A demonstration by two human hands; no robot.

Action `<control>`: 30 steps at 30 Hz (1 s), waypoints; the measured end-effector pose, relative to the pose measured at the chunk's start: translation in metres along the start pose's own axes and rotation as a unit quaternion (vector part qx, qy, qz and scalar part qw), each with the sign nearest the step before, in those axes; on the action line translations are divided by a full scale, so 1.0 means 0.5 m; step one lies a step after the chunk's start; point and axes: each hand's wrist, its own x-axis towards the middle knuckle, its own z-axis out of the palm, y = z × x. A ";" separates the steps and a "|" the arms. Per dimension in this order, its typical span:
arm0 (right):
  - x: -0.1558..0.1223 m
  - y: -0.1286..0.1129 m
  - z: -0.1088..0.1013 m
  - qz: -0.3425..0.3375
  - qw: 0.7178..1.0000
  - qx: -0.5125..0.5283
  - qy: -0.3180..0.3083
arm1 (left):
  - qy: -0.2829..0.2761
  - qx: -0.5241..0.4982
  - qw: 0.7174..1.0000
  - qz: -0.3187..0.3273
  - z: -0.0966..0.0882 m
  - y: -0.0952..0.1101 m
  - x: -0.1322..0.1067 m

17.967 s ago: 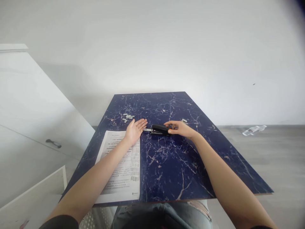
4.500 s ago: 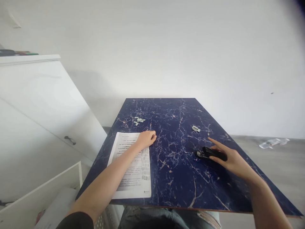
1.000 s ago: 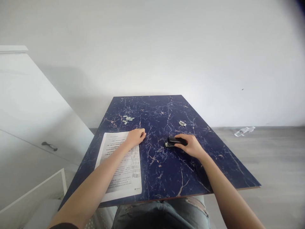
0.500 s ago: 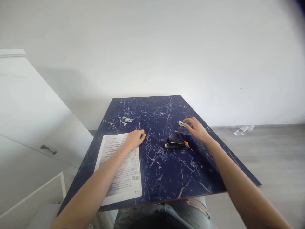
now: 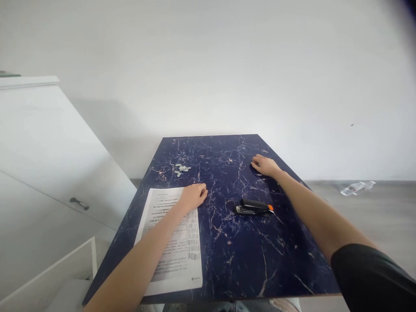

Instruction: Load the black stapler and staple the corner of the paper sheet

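My left hand [image 5: 194,196] lies loosely closed at the upper right edge of a printed sheet of paper [image 5: 173,273], its knuckles reaching past the edge onto the table. Nothing shows between its fingers. Farther forward on the right, my right hand [image 5: 264,166] has its fingers curled down close to the tabletop. Whatever those fingers hold, if anything, is hidden. A black stapler [image 5: 253,207] with an orange end lies nearer to me than the right hand, apart from both hands. Several small pale staple strips [image 5: 182,169] are scattered beyond the paper.
The dark blue marbled table [image 5: 227,264] has its far edge near the white wall. A white cabinet [image 5: 61,151] with a dark handle stands on the left. On the floor to the right lies a crumpled clear plastic piece [image 5: 357,188].
My right hand has moved forward a little and curled its fingers; the small pale pieces beside them no longer show. My left hand stays on the paper. The view has shifted.
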 end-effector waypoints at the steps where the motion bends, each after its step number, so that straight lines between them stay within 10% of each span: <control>1: 0.017 0.007 0.004 0.016 1.000 0.003 0.004 | 0.000 0.000 1.000 0.000 0.001 -0.001 0.000; 10: 0.070 -0.021 -0.052 0.122 0.992 -0.021 0.021 | -0.022 -0.014 1.000 -0.008 -0.005 0.002 -0.001; 12: 0.094 -0.092 -0.098 0.110 0.992 -0.017 0.065 | -0.025 -0.013 1.000 -0.007 -0.006 0.002 -0.001; 16: 0.161 -0.352 -0.149 -0.122 0.992 0.039 0.018 | -0.019 -0.014 1.000 -0.002 -0.006 0.002 -0.001; 21: 0.203 -0.667 -0.069 -0.253 0.963 0.076 -0.044 | -0.011 -0.014 1.000 0.002 -0.004 0.000 -0.002; 30: 0.272 -0.726 0.042 -0.214 0.971 0.109 -0.007 | -0.023 -0.022 0.999 -0.005 0.001 -0.010 0.004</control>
